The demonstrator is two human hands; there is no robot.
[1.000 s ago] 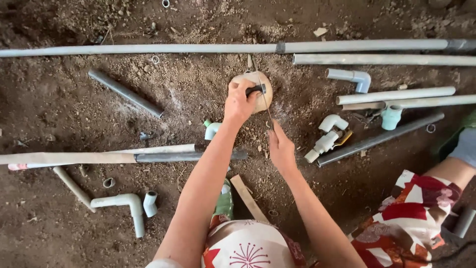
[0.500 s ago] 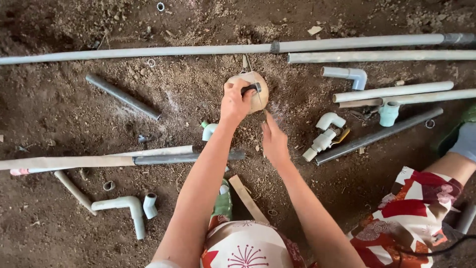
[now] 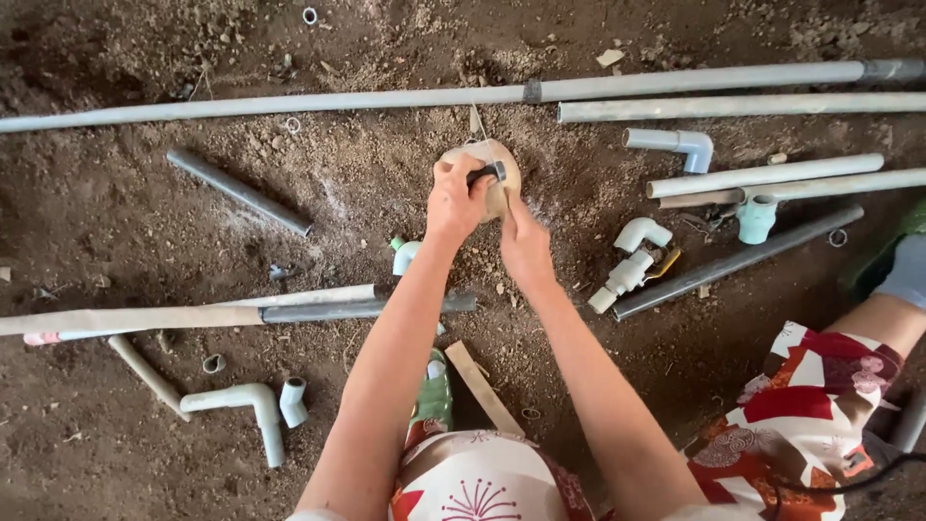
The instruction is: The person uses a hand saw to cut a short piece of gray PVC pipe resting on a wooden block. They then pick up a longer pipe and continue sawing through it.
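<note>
My left hand is closed around a small dark cylindrical fitting and holds it against a tan round object that lies on the dirt. My right hand is just below and to the right, with its fingertips pinched at the lower right edge of the tan round object. Both forearms reach forward from my lap, which is covered in red and white patterned cloth. What sits between the right fingertips is too small to make out.
Two long grey pipes lie across the top. Shorter pipes, a grey elbow, a teal fitting and a white tap lie at right. A dark pipe, a white elbow, a green bottle and a wooden slat lie at left and near me.
My right hand has moved up and left, from apart on the dirt to the edge of the tan round object. The left hand has stayed on the dark fitting.
</note>
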